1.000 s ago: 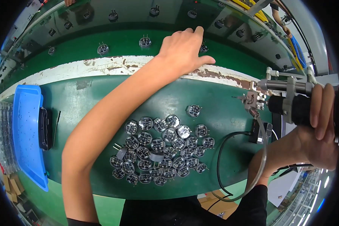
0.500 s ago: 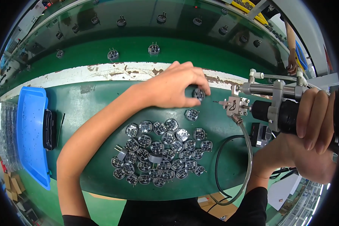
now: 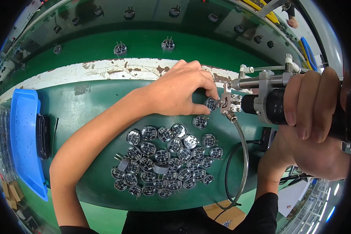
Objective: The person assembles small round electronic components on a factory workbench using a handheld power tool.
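Note:
My left hand (image 3: 183,89) pinches a small round plug piece (image 3: 211,103) with a circuit board showing, between thumb and fingers above the green table. With its fingers wrapped round the black body, my right hand (image 3: 310,113) grips a power screwdriver (image 3: 257,104). The driver lies almost level, its metal nose block (image 3: 226,102) pointing left and meeting the plug piece at the fingertips. Whether the tip sits in the piece is too small to tell. Below my left hand lies a single plug piece (image 3: 200,122). Several more plug pieces (image 3: 162,155) form a cluster nearer me.
At the left stand a blue tray (image 3: 25,144), a black case (image 3: 43,136) and a thin dark rod (image 3: 55,134). Beyond the chipped white ledge (image 3: 105,71), a green conveyor belt (image 3: 85,54) bears spaced plug pieces. A clear hose (image 3: 245,156) loops down from the driver.
The driver has moved left, so its nose now meets the plug piece in my left hand. Pieces on the belt have shifted. At the far right, another person's hand has moved up.

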